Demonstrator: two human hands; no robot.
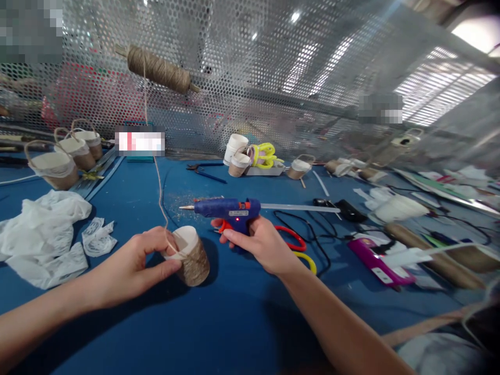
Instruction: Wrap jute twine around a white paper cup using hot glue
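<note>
My left hand (pixel 152 260) grips the rim of a small paper cup (pixel 194 260) wrapped in brown twine, fingers inside and thumb outside. The cup leans to one side above the blue table. A strand of twine (pixel 159 182) runs from this hand up to a spool (pixel 158 69) on a rod. Wrapped round the handle of a blue hot glue gun (pixel 226 209) is my right hand (pixel 253 239), with fingers at its orange trigger. The gun's nozzle points left, beyond the cup, and a clear glue stick (pixel 297 207) sticks out behind. A small red light glows on the gun.
Small twine-handled buckets (pixel 58 169) stand at the left, near white lace (pixel 42 229). Pliers (pixel 207 171) and white cups (pixel 235 148) lie toward the back. Scissors (pixel 291 239), black cables and a purple glue gun (pixel 378 260) are on the right. A perforated metal panel (pixel 234 67) rises behind.
</note>
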